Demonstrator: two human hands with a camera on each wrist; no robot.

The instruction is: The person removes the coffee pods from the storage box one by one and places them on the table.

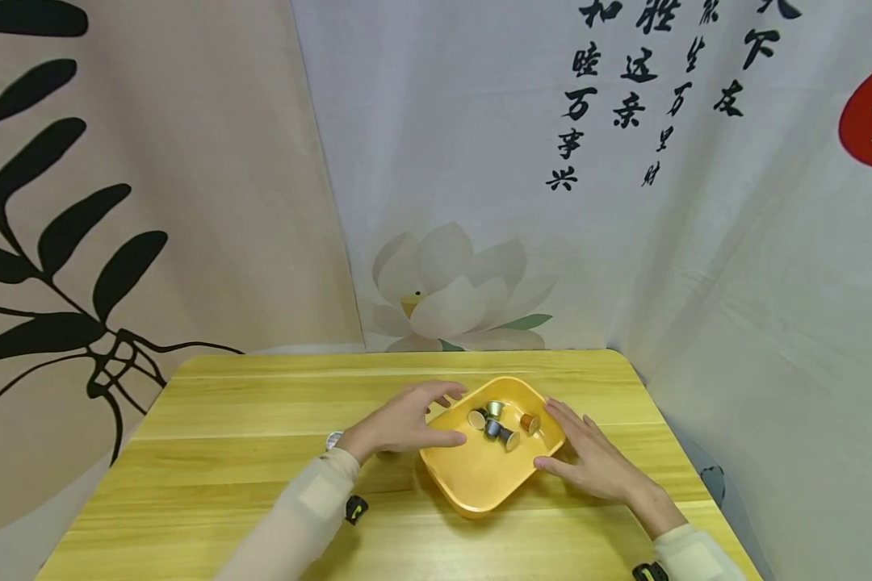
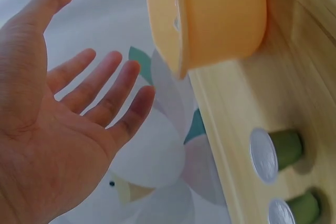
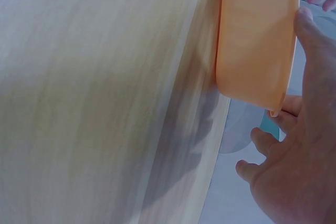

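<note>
**Yellow tray (image 1: 472, 478) holding small capsules (image 1: 492, 428)**

Between left hand (image 1: 405, 421) and right hand (image 1: 599, 464), the glossy, round-cornered tray sits on the counter (image 1: 240, 492); its capsules are metallic green, blue and brown. The left's fingers spread, holding nothing; the right's, loosely parted, meet the rim. Two green capsules (image 2: 287, 150) lie near the left. Beyond both hands, black lettering (image 1: 580, 102) includes 和睦万事兴.

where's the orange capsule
In the head view, the orange coffee capsule lies in the yellow tray, right of the other capsules, near the right hand.
</note>
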